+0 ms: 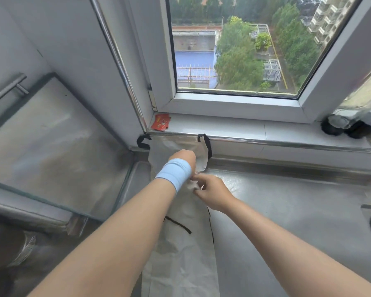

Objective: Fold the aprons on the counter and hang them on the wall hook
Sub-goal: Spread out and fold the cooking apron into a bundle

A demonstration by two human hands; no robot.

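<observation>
Early days I'd say: one apron (180, 264) is folded lengthwise into a long pale strip with black straps (208, 144), running from the surface's (287, 211) near edge to its back left corner. The right hand (212, 194) pinches its edge. The left hand (182, 157) sits on it with fingers hidden, so I can't tell its grip. Nothing's hung, and there's no hook in sight.

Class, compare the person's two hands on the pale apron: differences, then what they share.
The left hand wears a light blue wristband; the right hand has a bare wrist. The left hand reaches farther up the pale grey fabric apron; the right hand sits nearer the person. The right hand's fingers pinch the cloth; the left hand's are hidden. Both touch the apron.
</observation>
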